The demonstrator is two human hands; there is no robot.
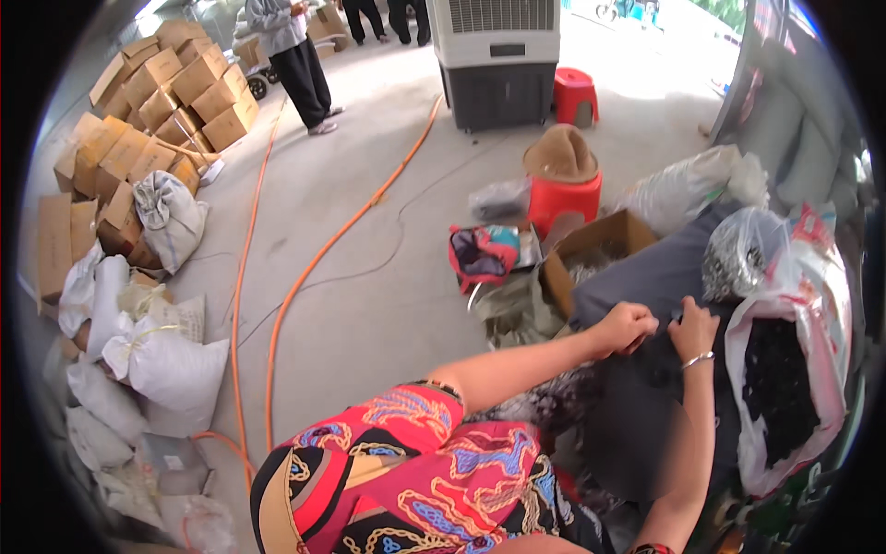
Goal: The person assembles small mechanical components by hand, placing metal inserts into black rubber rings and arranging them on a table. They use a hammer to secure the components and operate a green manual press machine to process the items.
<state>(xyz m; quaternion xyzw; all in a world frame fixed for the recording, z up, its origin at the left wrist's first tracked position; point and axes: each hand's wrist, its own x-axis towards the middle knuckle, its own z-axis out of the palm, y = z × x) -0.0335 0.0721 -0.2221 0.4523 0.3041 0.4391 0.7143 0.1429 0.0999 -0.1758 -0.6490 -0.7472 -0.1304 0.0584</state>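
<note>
My left hand (629, 330) is closed, its fingers curled together over a dark grey cloth (632, 272). Close beside it on the right is my right hand (696, 332), a silver bangle (699, 359) on its wrist. The thumb and fingers of that hand are bent together toward the left one. Whatever the two hands hold is too small to make out. Just right of them stands an open white sack (746, 443) of small black pieces. A clear plastic bag (734, 258) of shiny metal bits lies beyond my right hand.
Ahead are an open cardboard box (556, 284), a pink-and-black bag (480, 257) and a red stool (565, 198) bearing a brown hat (560, 155). Farther off stands an air cooler (496, 83). Orange hoses (323, 242) cross the floor; cartons (152, 78) and white sacks (175, 365) line the left.
</note>
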